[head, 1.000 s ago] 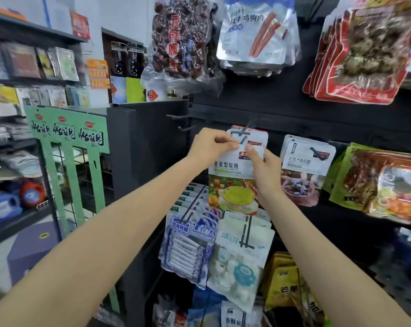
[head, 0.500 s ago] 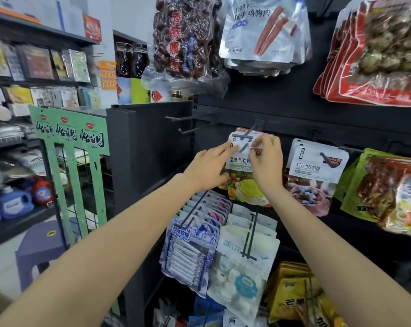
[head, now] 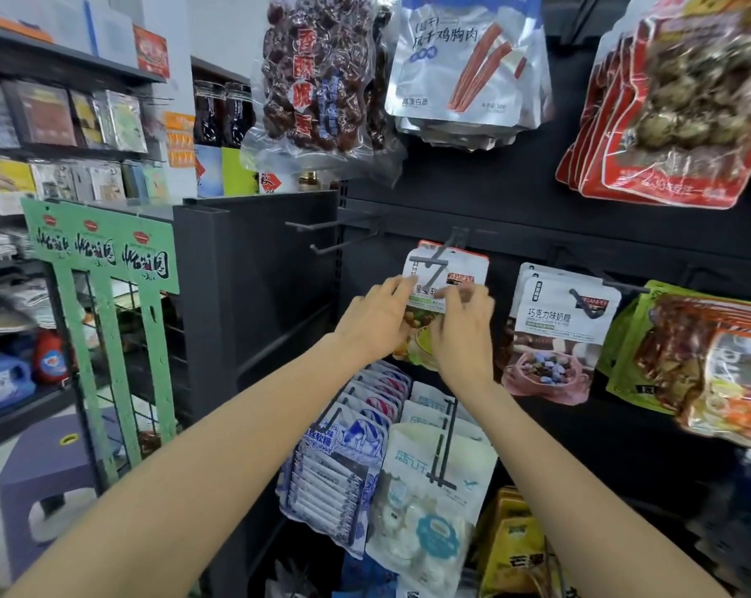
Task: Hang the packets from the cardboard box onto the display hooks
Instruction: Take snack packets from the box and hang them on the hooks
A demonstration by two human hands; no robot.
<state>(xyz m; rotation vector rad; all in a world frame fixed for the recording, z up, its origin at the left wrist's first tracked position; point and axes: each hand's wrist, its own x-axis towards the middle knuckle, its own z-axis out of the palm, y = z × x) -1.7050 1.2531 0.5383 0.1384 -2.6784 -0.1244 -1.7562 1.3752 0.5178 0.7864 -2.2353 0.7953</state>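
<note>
Your left hand [head: 376, 323] and right hand [head: 462, 328] lie loosely on the packet [head: 447, 269], just below its hook [head: 427, 261]; grip unclear.

green rack [head: 106, 256], purple stool [head: 50, 463], detergent bottles [head: 2, 379]

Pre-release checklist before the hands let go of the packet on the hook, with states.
1. Packet threaded on the hook, crossbar in front of its top: ok.
2. Left hand fingers straight against the packet's left edge: ok.
3. Right hand grip on the packet: cannot tell, fingers blurred.
4. Packet hanging square: cannot tell, lower half hidden by the hands.
5. Apart from the chocolate candy packet on the right: ok.
6. Empty hooks to the left: ok.
</note>
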